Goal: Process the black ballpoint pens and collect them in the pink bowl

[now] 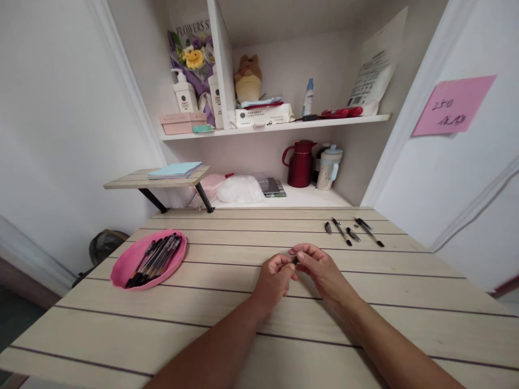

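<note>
Above the middle of the slatted table, my left hand (pixel 275 275) and my right hand (pixel 318 266) meet with closed fingers. Between their fingertips shows the dark end of a small black piece (pixel 295 260), which looks like part of a pen; the fingers hide the rest. Farther back on the right lie two pens without caps, one pen (pixel 341 231) and another pen (pixel 370 232). Beside them are loose black caps, among them one cap (pixel 328 227) and another cap (pixel 352 234), with tiny bits nearby.
On the left, a pink tray (pixel 117 273) holds several black pens. Behind it a small raised shelf (pixel 121 182) carries coloured paper (pixel 174 170). At the back stand a red jug (pixel 300 165) and a light tumbler (pixel 329 168), under a loaded white shelf (pixel 284 127).
</note>
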### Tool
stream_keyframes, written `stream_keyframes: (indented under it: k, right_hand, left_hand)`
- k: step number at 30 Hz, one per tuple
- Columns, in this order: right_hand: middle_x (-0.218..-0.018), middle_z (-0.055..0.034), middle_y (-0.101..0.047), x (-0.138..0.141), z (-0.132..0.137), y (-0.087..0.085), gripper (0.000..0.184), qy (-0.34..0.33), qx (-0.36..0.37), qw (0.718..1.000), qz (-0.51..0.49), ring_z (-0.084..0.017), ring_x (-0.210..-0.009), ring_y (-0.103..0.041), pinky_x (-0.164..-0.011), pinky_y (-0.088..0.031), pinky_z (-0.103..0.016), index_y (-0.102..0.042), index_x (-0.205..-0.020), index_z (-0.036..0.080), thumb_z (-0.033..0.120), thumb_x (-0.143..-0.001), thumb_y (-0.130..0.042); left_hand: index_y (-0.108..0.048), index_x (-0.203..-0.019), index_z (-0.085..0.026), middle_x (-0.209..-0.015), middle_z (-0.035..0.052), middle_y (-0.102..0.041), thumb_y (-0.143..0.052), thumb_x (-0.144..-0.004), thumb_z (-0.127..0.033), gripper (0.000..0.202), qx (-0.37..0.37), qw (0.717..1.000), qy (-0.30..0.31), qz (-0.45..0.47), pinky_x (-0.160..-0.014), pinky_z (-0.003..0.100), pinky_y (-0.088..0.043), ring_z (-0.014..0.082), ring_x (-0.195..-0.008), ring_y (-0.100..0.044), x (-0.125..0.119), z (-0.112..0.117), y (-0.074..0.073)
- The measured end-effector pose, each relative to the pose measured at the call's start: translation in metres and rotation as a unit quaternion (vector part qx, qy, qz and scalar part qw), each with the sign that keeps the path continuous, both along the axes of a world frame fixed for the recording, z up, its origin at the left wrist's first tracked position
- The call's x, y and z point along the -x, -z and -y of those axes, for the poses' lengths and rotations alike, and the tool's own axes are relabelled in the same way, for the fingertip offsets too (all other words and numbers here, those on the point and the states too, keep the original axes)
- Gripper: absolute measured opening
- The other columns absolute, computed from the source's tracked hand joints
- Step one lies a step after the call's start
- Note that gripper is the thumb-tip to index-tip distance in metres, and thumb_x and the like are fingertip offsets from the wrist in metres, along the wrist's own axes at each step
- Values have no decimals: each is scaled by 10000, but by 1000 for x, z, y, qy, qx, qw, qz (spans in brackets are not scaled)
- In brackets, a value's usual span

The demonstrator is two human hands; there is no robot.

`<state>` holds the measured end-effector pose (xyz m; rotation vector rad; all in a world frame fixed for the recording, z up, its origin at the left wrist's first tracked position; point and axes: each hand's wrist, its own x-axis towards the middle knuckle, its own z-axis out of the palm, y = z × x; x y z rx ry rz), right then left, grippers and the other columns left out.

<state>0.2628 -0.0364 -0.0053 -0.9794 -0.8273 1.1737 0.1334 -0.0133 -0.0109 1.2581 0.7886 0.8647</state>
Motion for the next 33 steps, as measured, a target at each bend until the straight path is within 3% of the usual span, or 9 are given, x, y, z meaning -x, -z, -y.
stream_keyframes:
  k: [2, 8, 13, 18, 22, 25, 27, 31, 33]
  right_hand:
    - [-862, -47, -660, 0, 1, -1, 253, -3, -7, 1000, -8, -168, -748, -570, -671, -441, -308, -667, -809, 207, 368, -624, -730]
    - [-714, -16, -636, 0, 0, 1, 212, 30, -15, 999, 6, -137, -640, -540, -649, -431, -303, -621, -607, 187, 336, -573, -768]
    - [-820, -35, -660, 0, 1, -1, 254, -1, -3, 1000, -7, -160, -726, -569, -671, -439, -305, -657, -795, 210, 371, -615, -735]
    - [-759, -26, -638, -2, 1, -3, 217, 3, -7, 1000, 6, -146, -670, -546, -671, -444, -311, -616, -642, 191, 352, -594, -753]
    - [-840, -38, -653, -2, 0, -4, 252, -19, 6, 1000, -1, -167, -711, -567, -670, -455, -324, -651, -782, 213, 392, -622, -725]
    - [-770, -36, -646, -1, 1, -3, 243, -19, 0, 1000, 16, -167, -696, -567, -678, -454, -321, -655, -735, 197, 386, -605, -736]
    - [-692, -19, -624, -3, 0, -4, 229, -22, -3, 999, 40, -152, -655, -555, -660, -447, -306, -635, -682, 190, 377, -601, -740]
    - [-739, -15, -639, -27, -18, -10, 260, -74, 8, 985, 156, -156, -678, -567, -608, -426, -280, -633, -850, 215, 314, -624, -715]
    - [-732, -32, -647, -51, -38, -15, 170, -25, 25, 959, 282, -166, -673, -573, -580, -404, -274, -637, -793, 202, 270, -643, -679]
  left_hand:
    - [-500, -753, -166, -592, -39, -557, -539, -707, -318, 163, 5, 1000, 1, 3, -340, 172, -206, 14, -321, -320, 1, 0, -1]
    - [-483, -750, -171, -569, -47, -541, -521, -718, -300, 138, -2, 1000, 8, 5, -333, 169, -195, 15, -314, -311, 1, 0, -1]
    - [-489, -761, -167, -572, -43, -544, -522, -721, -309, 151, 4, 1000, 10, 9, -333, 168, -199, 14, -313, -310, 1, -2, 1]
    - [-499, -770, -164, -563, -44, -537, -525, -719, -312, 158, 6, 1000, 13, 6, -335, 168, -202, 15, -312, -310, 1, -3, 2]
    - [-509, -771, -162, -562, -43, -541, -529, -720, -334, 180, 8, 1000, 6, 2, -333, 169, -203, 15, -312, -307, 0, -3, 2]
    - [-506, -779, -161, -558, -46, -538, -531, -720, -345, 195, 7, 1000, -2, 3, -327, 165, -193, 11, -308, -297, 0, -4, 1]
    - [-502, -783, -161, -550, -48, -534, -529, -722, -352, 202, 8, 1000, -6, 2, -322, 164, -188, 11, -303, -295, 0, -4, 1]
    - [-498, -792, -163, -546, -55, -530, -544, -713, -398, 252, 26, 1000, -8, 8, -318, 162, -177, 8, -296, -289, 0, -5, 2]
    - [-498, -803, -163, -552, -56, -533, -548, -711, -412, 270, 40, 999, -10, 15, -320, 161, -167, 6, -296, -287, 0, -5, 2]
